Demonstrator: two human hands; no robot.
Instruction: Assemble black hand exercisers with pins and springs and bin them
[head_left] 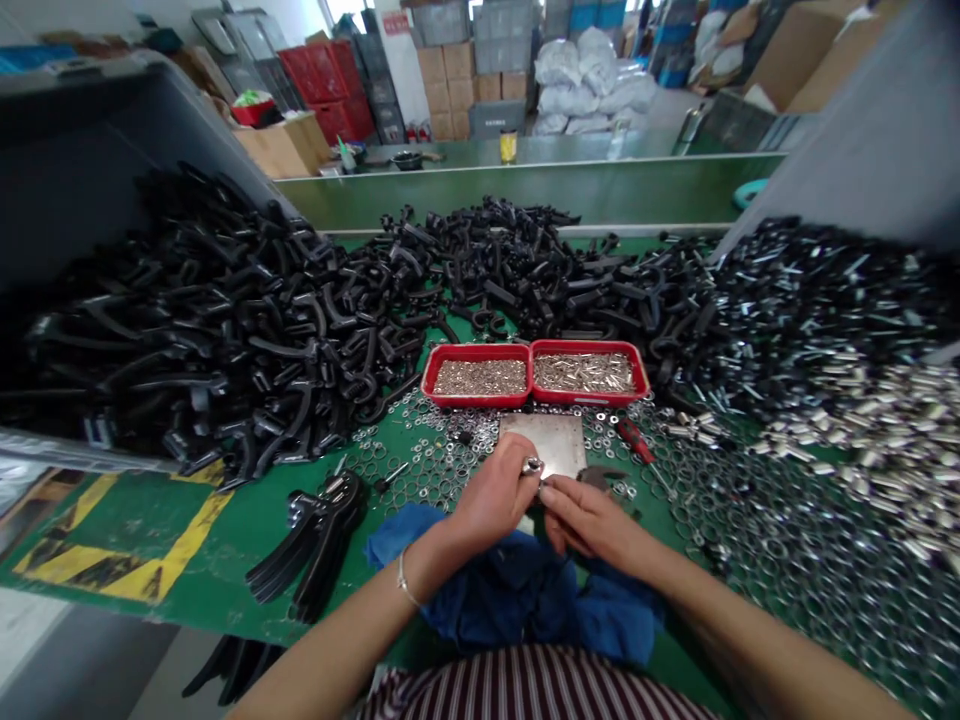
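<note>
My left hand (495,490) is closed on a small shiny metal part (532,466), whose rounded end sticks out past the fingers. Close beside it, my right hand (592,518) has its thumb and fingers pinched together; what they hold is hidden. Both hands are over a blue cloth (510,590), just in front of a flat metal plate (559,445). Beyond the plate stand two red trays, the left one (476,402) with tiny metal pieces, the right one (589,398) with small pins. A red-handled screwdriver (636,440) lies to the right of the plate.
Black curved handles (300,330) spill from a grey bin at left and heap across the back. Metal rings (810,560) and silver cylinders (900,430) cover the right side. Assembled black handles (322,545) lie at front left. Behind runs a green conveyor (450,190).
</note>
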